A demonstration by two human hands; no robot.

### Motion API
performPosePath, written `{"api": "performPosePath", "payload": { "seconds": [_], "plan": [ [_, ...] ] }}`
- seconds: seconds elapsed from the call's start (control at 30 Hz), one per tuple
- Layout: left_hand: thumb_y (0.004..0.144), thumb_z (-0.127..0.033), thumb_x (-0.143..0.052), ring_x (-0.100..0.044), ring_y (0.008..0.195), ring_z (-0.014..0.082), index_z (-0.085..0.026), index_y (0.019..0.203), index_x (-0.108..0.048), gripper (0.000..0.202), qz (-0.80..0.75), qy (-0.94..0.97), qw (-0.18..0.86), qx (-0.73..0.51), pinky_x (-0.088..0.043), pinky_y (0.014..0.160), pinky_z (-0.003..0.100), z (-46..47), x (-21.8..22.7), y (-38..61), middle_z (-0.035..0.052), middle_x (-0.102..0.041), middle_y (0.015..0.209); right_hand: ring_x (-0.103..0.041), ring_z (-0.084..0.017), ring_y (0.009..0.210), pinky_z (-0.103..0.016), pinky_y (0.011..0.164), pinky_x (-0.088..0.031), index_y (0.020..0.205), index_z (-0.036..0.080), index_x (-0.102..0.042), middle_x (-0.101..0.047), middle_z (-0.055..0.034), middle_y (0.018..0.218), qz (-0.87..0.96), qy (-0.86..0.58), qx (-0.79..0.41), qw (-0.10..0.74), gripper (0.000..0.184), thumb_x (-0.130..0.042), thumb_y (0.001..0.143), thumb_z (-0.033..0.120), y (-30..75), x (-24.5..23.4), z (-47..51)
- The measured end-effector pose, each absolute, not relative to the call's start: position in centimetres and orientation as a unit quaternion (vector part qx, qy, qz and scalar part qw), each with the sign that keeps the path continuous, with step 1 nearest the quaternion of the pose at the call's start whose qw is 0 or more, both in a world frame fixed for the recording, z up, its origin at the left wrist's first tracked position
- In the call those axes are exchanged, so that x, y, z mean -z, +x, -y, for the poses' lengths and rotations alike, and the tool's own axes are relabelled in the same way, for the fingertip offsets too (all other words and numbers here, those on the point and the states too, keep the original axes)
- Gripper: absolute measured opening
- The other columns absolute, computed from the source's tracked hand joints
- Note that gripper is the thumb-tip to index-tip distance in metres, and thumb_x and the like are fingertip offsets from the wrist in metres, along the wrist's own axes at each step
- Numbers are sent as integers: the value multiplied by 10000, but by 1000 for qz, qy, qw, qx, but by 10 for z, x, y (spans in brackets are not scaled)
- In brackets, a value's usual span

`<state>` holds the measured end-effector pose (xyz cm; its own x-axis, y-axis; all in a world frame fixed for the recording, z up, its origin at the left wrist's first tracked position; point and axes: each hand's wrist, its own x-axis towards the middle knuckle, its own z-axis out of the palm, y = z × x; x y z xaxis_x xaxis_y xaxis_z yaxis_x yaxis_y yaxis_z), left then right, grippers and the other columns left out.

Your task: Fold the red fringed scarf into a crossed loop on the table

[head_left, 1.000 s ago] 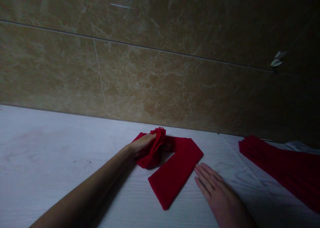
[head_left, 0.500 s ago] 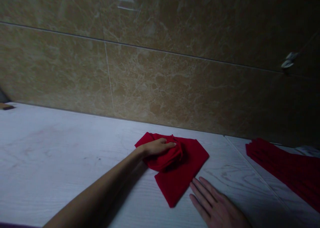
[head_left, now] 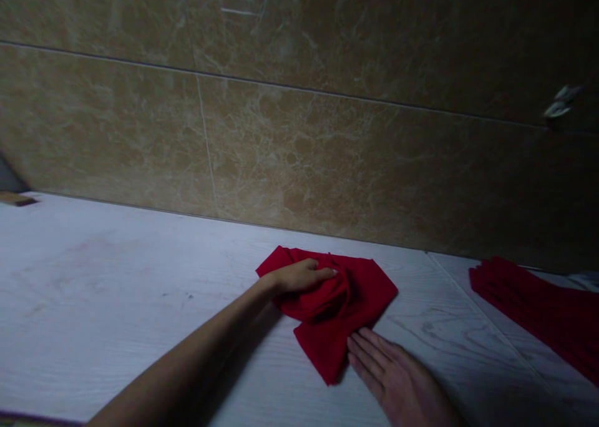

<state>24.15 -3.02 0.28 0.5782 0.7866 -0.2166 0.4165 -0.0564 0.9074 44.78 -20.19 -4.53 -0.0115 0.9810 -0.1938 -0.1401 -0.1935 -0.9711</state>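
A red cloth (head_left: 372, 289) lies partly folded and bunched on the white wood-grained surface, near the tiled wall. My left hand (head_left: 302, 276) reaches in from the lower left and grips a bunched fold of it; the thumb shows on top, the other fingers are mostly hidden in the fabric. Below and to the right, my right hand (head_left: 390, 371) is open, fingers stretched out side by side, with the fingertips touching the cloth's lower right edge. A flat corner of the cloth points down towards me, just left of those fingertips.
A pile of red fabric (head_left: 528, 305) lies at the right, past a seam in the white surface (head_left: 116, 289). Behind stands a brown marbled tile wall (head_left: 290, 152). A small brown block (head_left: 17, 198) sits at the far left, and a pale fitting (head_left: 561, 102) is on the wall at right.
My right hand has moved left and slightly up, meeting the cloth's edge, which is now pushed in and creased there. The left hand keeps its grip. The whole view has shifted slightly.
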Motion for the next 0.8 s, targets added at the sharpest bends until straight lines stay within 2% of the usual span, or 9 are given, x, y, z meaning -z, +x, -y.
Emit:
{"api": "performPosePath", "payload": {
  "seconds": [0.07,0.17,0.33,0.37,0.43,0.53,0.6,0.7,0.8],
  "plan": [
    [708,-766,-646,-360,491,98,-190,653,-519,592,-428,703,542,-168,-209,456,275,31,-4,242,-55,-458,556,-711,-277,1075,-431,967,-568,877,226,-739,-774,-100,1085,359,-515,-610,485,257,-711,770,458,437,30,195],
    [722,-765,-632,-362,495,92,-189,659,-510,592,-418,703,549,-169,-222,460,270,32,-5,242,-58,-462,564,-748,-213,751,-313,714,-611,770,159,-676,-774,-102,810,218,-541,-662,470,302,-840,678,395,426,11,180],
    [715,-747,-654,-371,499,90,-182,693,-531,579,-415,680,577,-179,-234,465,264,33,-5,241,-62,-485,566,-497,-77,399,-182,371,-373,675,201,-528,-587,52,519,244,-562,-631,475,392,-868,620,389,422,4,165],
    [711,-742,-660,-382,503,91,-178,705,-544,575,-410,674,585,-186,-241,467,262,32,-4,241,-60,-497,574,-456,-66,387,-177,355,-332,662,216,-488,-550,72,505,252,-563,-623,482,409,-860,616,379,422,5,164],
    [716,-719,-667,-433,524,100,-169,741,-581,558,-395,654,611,-205,-278,483,256,31,-2,240,-44,-545,606,-506,-84,455,-188,396,-383,684,236,-453,-574,61,572,272,-546,-606,510,376,-807,647,358,424,12,163],
    [736,-661,-681,-507,554,118,-158,772,-615,508,-374,606,662,-233,-333,512,252,30,0,239,-17,-606,643,-675,-184,763,-319,647,-573,728,268,-445,-680,-18,788,353,-492,-580,545,165,-587,756,347,429,25,161],
    [747,-617,-696,-531,560,126,-154,771,-625,468,-370,579,685,-242,-348,514,250,29,1,238,-7,-629,653,-694,-220,905,-411,799,-589,718,283,-438,-702,-43,872,419,-463,-561,543,73,-468,770,325,432,33,161],
    [769,-571,-707,-535,563,123,-149,763,-633,428,-369,564,696,-248,-350,514,244,29,2,238,-7,-636,653,-703,-218,921,-440,882,-565,752,269,-497,-722,-41,897,423,-457,-571,535,21,-505,757,287,430,34,161],
    [787,-562,-705,-527,563,116,-149,767,-634,420,-374,568,689,-251,-355,523,239,29,3,239,-16,-629,645,-712,-210,821,-369,747,-573,859,226,-573,-741,-50,882,371,-478,-612,510,164,-635,723,294,427,25,162]
  ]
}}
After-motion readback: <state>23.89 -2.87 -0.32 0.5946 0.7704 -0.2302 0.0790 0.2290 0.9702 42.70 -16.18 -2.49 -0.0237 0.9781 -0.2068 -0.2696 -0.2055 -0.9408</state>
